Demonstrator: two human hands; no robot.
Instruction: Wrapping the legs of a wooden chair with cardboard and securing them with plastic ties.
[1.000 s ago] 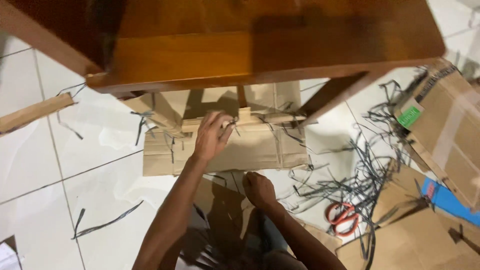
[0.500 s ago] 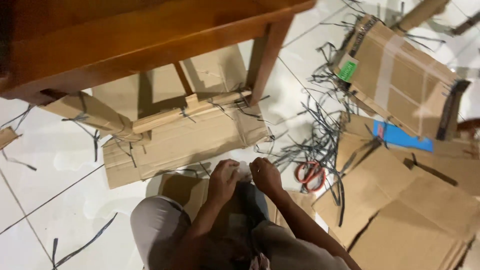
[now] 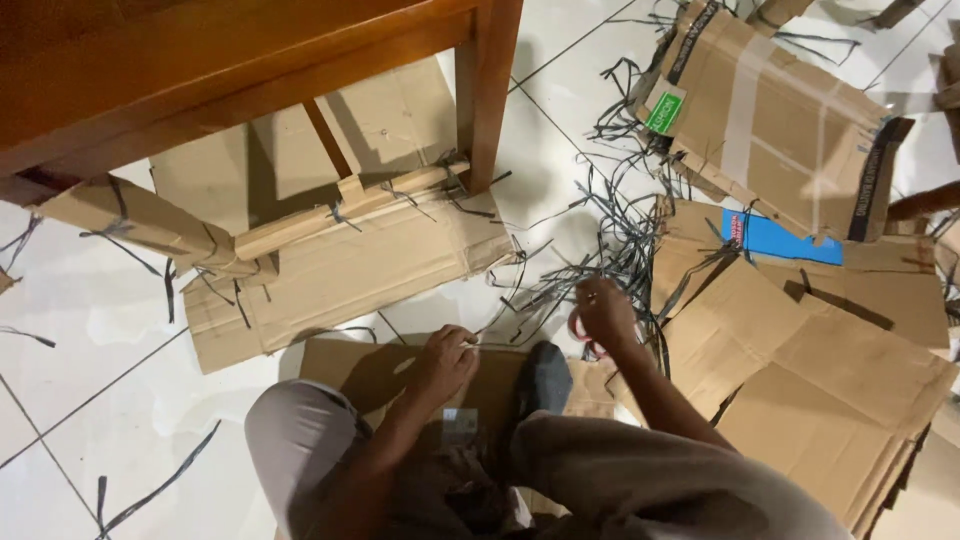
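You're sitting in a home room, white tiled floor [image 3: 90, 340], wooden table [image 3: 230, 60], flattened cardboard [image 3: 830, 370] lying around.

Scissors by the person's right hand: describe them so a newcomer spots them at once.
Start at the wooden table leg, then follow the tangle of black plastic strapping down the white tiled floor. The scissors lie under the right hand, beside the flattened cardboard; their red handles are the only red thing there.

The white tiled floor [image 3: 90, 340] carries flattened brown cardboard sheets [image 3: 340, 275] and scattered black plastic strapping strips [image 3: 610, 240] — all beyond the hands.
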